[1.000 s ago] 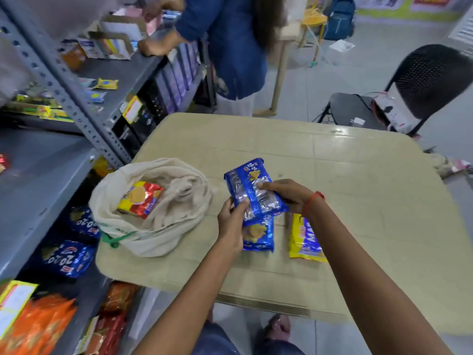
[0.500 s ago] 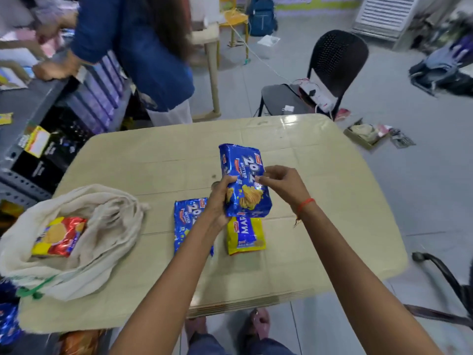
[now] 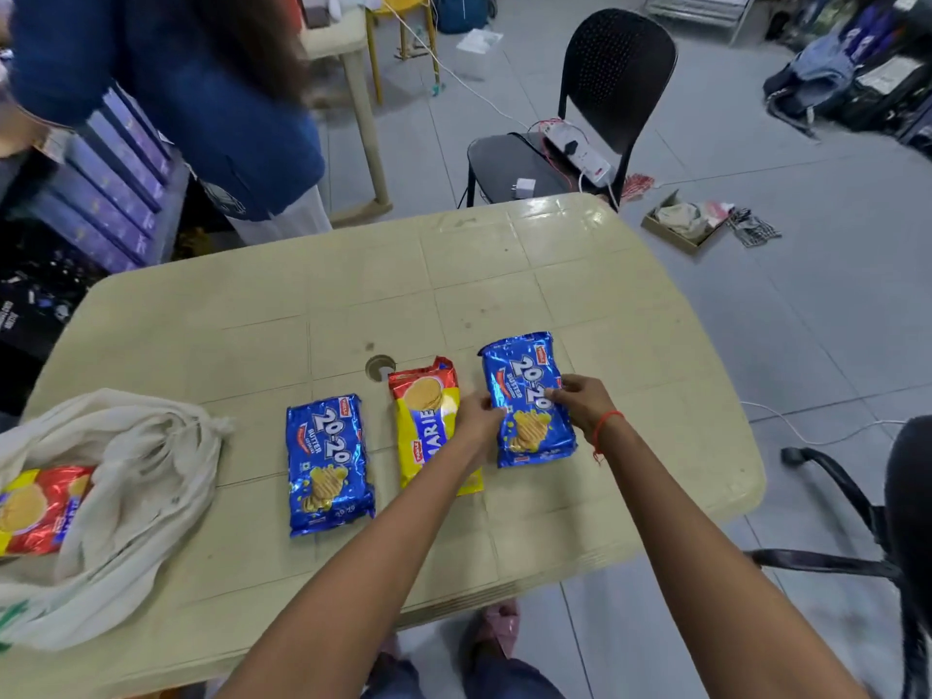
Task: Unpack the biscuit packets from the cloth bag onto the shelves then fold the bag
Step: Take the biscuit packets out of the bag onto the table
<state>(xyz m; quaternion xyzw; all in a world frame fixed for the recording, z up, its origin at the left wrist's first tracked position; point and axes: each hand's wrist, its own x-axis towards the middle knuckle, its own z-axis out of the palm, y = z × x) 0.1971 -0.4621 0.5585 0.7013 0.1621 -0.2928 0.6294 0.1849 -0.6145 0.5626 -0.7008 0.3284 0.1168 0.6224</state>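
Three biscuit packets lie in a row on the beige plastic table (image 3: 353,295). A blue 20-20 packet (image 3: 328,461) is on the left and a yellow-and-red Marie packet (image 3: 426,396) in the middle. On the right, both hands grip a second blue 20-20 packet (image 3: 527,391) that rests flat on the table. My left hand (image 3: 479,413) holds its left edge, my right hand (image 3: 580,401) its right side. The cream cloth bag (image 3: 141,486) sits open at the table's left end with a red-and-yellow packet (image 3: 35,507) inside its mouth.
A person in a blue top (image 3: 176,83) stands at the shelving (image 3: 101,194) at the far left. A black chair (image 3: 595,118) with a power strip stands behind the table, another black chair (image 3: 897,522) at the right. A cardboard tray (image 3: 686,224) and bags lie on the floor.
The blue packet held up in both hands has come down onto the table, to the right of the Marie packet. The view has swung right, away from the shelves.
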